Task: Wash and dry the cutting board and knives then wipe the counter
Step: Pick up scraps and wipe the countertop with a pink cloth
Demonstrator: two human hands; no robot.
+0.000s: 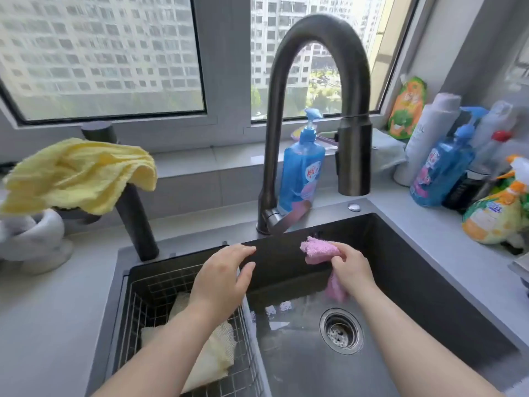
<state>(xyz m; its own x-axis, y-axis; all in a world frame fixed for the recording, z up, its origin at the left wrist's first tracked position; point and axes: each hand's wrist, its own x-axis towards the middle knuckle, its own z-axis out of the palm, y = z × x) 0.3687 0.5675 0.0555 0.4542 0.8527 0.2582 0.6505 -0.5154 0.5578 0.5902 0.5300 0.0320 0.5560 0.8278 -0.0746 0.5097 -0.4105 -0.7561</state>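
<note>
Pink cloth (317, 250) sits bunched in right grip (350, 267), fingers curled tight round it. One end sticks out up-left of the fist, the other hangs below the wrist. Cloth is over the sink (400, 267), close to the back wall, below and a bit left of the tap (317, 81) spout.

Left grip (223, 279) is spread, fingers relaxed & apart, holding nothing. It's over the back right corner of the wire basket (148, 293); can't tell if the fingertips touch the sink rim.

Basket fills the left part of the sink w/ a cream cloth (211, 356) lying in it, partly under the left forearm. Drain (341, 330) is in the sink floor, right of the basket, below the right grip.

Grey worktop (43, 325) runs round the sink. Blue soap bottle (300, 173) stands just behind the tap base. Yellow cloth (80, 173) is draped over a dark post (134, 219) at the left rear. More bottles (440, 167) are crowded at the right rear corner, by the window.
</note>
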